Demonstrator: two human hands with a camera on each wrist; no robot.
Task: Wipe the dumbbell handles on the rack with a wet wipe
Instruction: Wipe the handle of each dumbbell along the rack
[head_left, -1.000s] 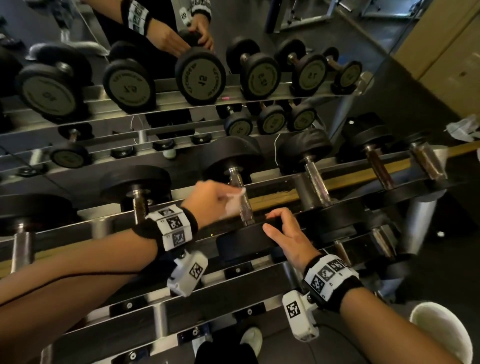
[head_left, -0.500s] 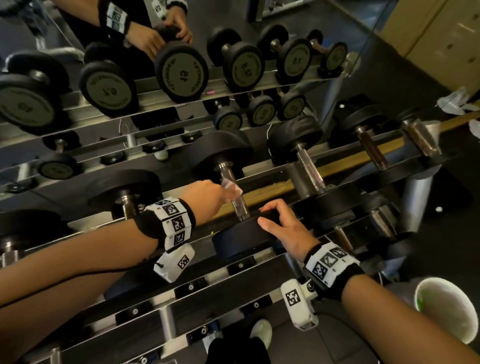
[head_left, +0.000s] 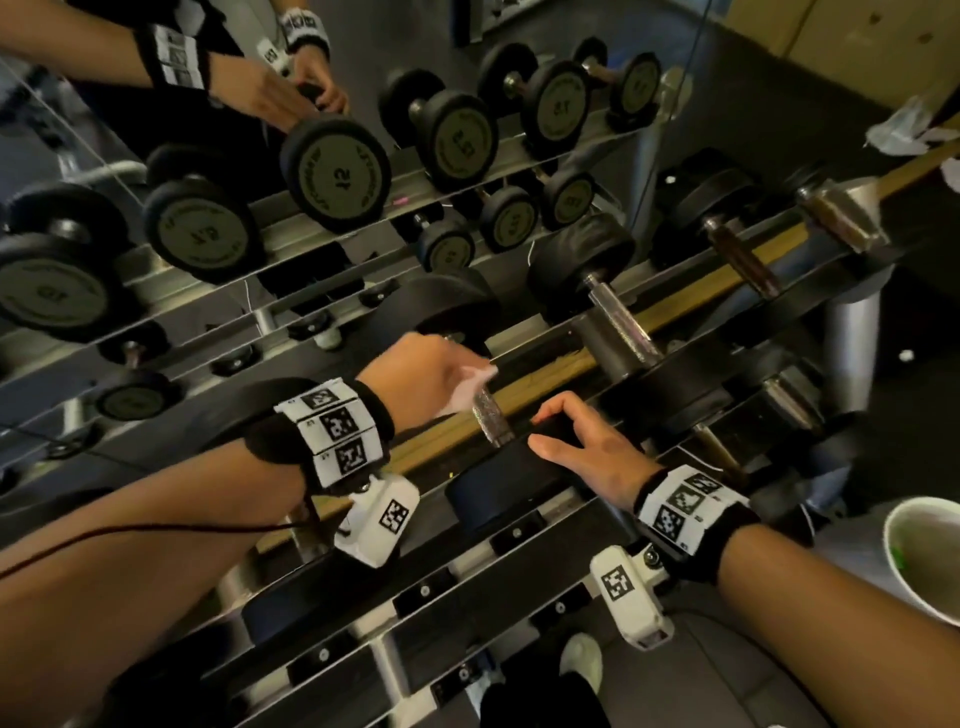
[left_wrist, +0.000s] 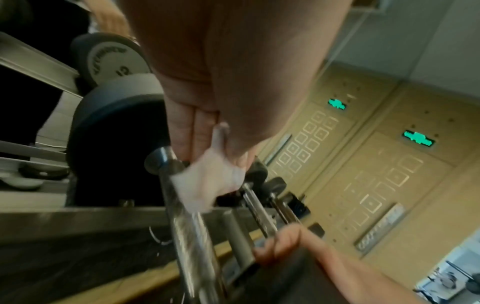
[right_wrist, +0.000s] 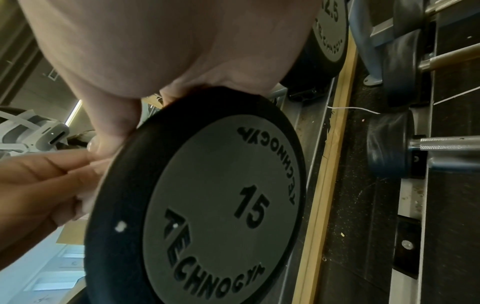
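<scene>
Your left hand (head_left: 421, 375) is clenched around a white wipe (head_left: 475, 382), pressing it onto the metal handle (head_left: 491, 421) of one dumbbell on the rack (head_left: 524, 540). That handle's long axis runs from the far weight by the mirror (head_left: 363, 62) down toward you, ending at the near weight (head_left: 498, 480). Your right hand (head_left: 589, 449) rests on the rim of that near weight, fingers draped loosely over the edge and thumb spread (it steadies rather than clamps).

Counted along the top rail of the rack in the head view, at least four dumbbell handles show: the one being wiped, a bright one (head_left: 621, 325) just to its right, a darker one (head_left: 745, 262) farther right, and another (head_left: 836, 215) at the rack's far right end. To the left your arm covers the rail, so no count there.

The right wrist view shows the near weight's face (right_wrist: 221, 195), reading "15" and "TECHNOGYM". A neighbouring weight (right_wrist: 331, 30) reads "2.5" with its first digit cut off. In the mirror, reversed numbers include "12" on one reflected weight (head_left: 337, 171).

A white cup (head_left: 930, 556) with a green speck inside sits right of the rack, beside your right forearm.
</scene>
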